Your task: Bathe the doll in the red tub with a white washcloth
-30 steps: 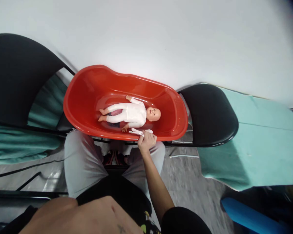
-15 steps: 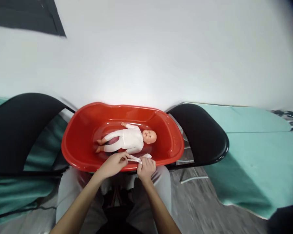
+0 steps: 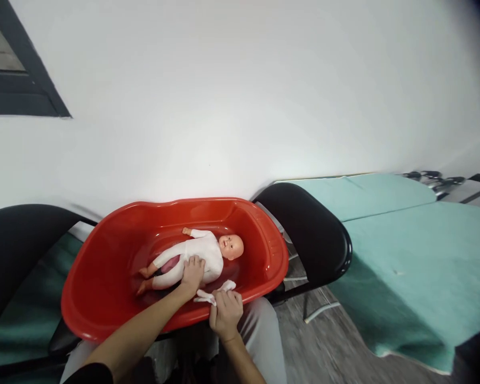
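Observation:
A baby doll (image 3: 202, 253) in white clothes lies on its back in a red plastic baby bath (image 3: 100, 266), head to the right and bare feet to the left. My left hand (image 3: 193, 273) rests on the doll's near hip and waist, fingers laid over the white clothing; its thumb is hard to make out. At the near rim, my right hand (image 3: 226, 312) is closed around a small bunched white cloth (image 3: 205, 296), whose ends stick out on both sides of the fist. Beneath the doll's legs a pinkish patch (image 3: 170, 264) shows.
Black chairs stand at both ends of the bath, a left chair (image 3: 20, 256) and a right chair (image 3: 310, 234). A bed-like surface with a light green cover (image 3: 416, 256) lies to the right. Behind rises a white wall (image 3: 224, 106) with a dark window frame (image 3: 28, 90).
My left hand has left the cloth and moved up onto the doll's hip. My right hand still holds the cloth. The view has shifted, so the bath appears lower and further left.

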Demonstrator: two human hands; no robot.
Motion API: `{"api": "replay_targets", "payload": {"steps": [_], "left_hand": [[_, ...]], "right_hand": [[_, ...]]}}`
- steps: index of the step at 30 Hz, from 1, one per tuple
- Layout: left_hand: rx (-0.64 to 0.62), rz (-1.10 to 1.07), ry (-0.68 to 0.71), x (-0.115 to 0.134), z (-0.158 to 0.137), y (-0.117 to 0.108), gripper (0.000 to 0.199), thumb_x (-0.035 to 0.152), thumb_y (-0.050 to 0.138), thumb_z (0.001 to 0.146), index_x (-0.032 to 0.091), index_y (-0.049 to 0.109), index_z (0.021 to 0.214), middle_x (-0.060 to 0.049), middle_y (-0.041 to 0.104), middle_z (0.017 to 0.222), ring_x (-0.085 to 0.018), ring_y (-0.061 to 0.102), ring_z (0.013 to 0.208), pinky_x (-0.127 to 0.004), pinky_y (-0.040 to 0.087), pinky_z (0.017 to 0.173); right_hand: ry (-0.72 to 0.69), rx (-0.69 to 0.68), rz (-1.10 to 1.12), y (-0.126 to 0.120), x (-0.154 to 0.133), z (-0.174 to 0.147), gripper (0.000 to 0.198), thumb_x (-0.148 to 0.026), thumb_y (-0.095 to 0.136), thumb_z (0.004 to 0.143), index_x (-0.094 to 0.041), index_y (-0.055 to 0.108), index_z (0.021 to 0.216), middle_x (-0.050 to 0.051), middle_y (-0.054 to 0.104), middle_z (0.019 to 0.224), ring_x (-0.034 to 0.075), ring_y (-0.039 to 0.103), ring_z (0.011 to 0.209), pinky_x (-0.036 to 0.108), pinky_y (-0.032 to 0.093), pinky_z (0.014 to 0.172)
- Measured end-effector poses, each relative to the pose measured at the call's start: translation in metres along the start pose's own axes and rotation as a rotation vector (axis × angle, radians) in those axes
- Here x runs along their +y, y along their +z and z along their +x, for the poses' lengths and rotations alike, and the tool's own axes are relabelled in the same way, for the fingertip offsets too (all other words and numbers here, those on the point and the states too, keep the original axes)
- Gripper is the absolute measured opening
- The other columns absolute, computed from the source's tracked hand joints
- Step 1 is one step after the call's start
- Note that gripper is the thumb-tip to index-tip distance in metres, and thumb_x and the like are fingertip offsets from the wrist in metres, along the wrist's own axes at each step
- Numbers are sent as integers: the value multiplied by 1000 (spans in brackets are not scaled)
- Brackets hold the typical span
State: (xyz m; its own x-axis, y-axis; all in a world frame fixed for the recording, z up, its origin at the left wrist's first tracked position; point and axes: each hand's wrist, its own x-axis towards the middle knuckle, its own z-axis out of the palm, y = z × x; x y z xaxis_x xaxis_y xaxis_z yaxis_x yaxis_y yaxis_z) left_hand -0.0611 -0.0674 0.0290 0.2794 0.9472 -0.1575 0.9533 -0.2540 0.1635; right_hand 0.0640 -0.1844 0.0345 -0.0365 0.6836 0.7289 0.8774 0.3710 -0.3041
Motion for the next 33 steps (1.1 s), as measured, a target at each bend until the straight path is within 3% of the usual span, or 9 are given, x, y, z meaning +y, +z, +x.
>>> {"api": "replay_targets", "payload": {"steps": [3, 5, 8, 11, 17, 22, 27, 30, 33], "left_hand": [[5, 188, 27, -6, 7, 18, 76, 29, 80, 74, 18, 52, 144, -22, 47, 148, -44, 38, 137, -67, 29, 109], [26, 308, 74, -14, 10, 29, 81, 28, 81, 73, 20, 49, 146, -20, 49, 145, -43, 42, 132, -65, 33, 107], [83, 350, 115, -25, 18, 42, 57, 15, 58, 88, 21, 51, 145, -17, 55, 137, -36, 51, 122, -59, 39, 103], [123, 303, 102, -32, 26, 48, 59, 0, 44, 86, 18, 52, 142, -17, 57, 134, -33, 55, 117, -55, 38, 104], [97, -1, 33, -32, 24, 24, 62, -4, 44, 74, 17, 59, 129, -11, 64, 124, -28, 59, 112, -39, 41, 100], [80, -202, -25, -35, 11, -7, 54, 19, 54, 81, 21, 57, 135, -8, 72, 118, -28, 67, 103, -33, 47, 88], [-12, -428, -95, -46, 1, -16, 50, 28, 55, 83, 25, 60, 133, -5, 76, 111, -25, 70, 105, -29, 47, 86], [-57, -488, -126, -50, 1, -16, 52, 27, 56, 84, 24, 60, 135, -4, 76, 114, -22, 70, 106, -26, 47, 87], [-57, -487, -146, -52, 4, -16, 50, 26, 55, 86, 21, 61, 135, -5, 75, 118, -22, 69, 108, -26, 48, 89]], "right_hand": [[3, 12, 36, 3, 2, -4, 23, -21, 40, 92, -19, 62, 95, 5, 61, 76, 21, 48, 72, 38, 31, 74], [8, 13, 55, 5, 3, -6, 22, -21, 39, 92, -20, 61, 97, 6, 61, 77, 21, 48, 72, 38, 31, 75], [-1, 0, 54, 6, 5, -7, 22, -20, 40, 91, -19, 61, 98, 6, 62, 78, 21, 47, 72, 38, 31, 75], [-17, 17, 50, 5, 5, -5, 22, -19, 40, 90, -19, 60, 98, 6, 61, 76, 22, 47, 70, 38, 30, 74], [-8, 25, 41, -1, 1, 0, 20, -20, 41, 89, -21, 60, 95, 4, 59, 74, 22, 48, 69, 38, 29, 72], [-9, 42, 19, -3, 0, 2, 20, -19, 40, 90, -21, 59, 94, 4, 59, 74, 21, 48, 68, 37, 29, 72], [14, 6, 23, -8, -6, 5, 19, -17, 42, 89, -21, 60, 88, 3, 59, 73, 21, 49, 71, 37, 30, 73], [100, -55, 73, -10, -10, 8, 18, -14, 44, 86, -22, 61, 84, 2, 61, 73, 22, 52, 73, 36, 32, 74], [307, -76, 166, -15, 0, 22, 24, -12, 44, 84, -23, 66, 86, 3, 65, 79, 22, 57, 76, 33, 39, 74]]}}
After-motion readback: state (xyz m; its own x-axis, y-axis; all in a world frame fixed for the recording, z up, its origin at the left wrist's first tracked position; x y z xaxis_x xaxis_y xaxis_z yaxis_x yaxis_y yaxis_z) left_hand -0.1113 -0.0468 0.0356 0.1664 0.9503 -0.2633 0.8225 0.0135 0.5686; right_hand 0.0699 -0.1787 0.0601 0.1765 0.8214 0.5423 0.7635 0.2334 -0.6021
